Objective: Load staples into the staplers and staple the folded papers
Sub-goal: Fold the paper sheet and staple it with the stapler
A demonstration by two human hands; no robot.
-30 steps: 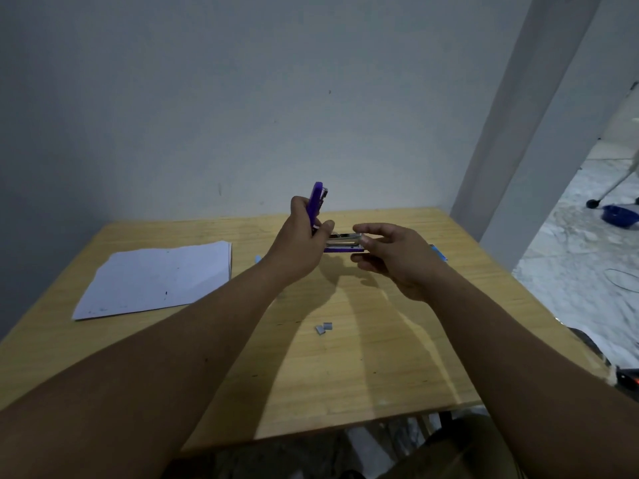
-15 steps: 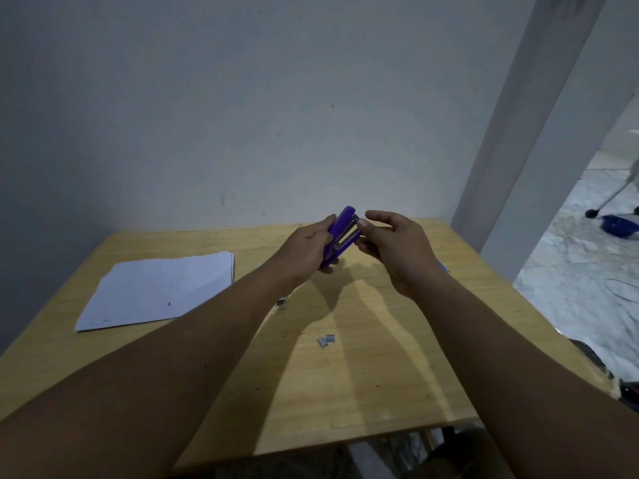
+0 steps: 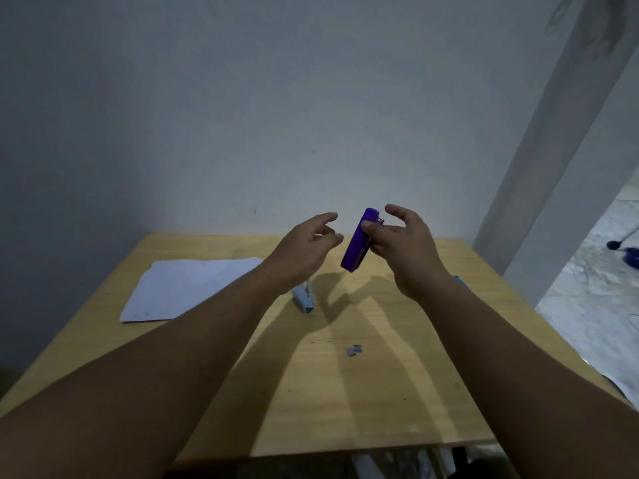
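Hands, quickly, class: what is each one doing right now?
Left hand: open, fingers loosely curled, holding nothing, just beside the purple stapler.
Right hand: closed on the purple stapler, holding it tilted above the table.

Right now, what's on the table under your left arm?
A light blue stapler lies on the table beside the paper. Its far end is hidden under the left hand, so I can't tell whether it is open.
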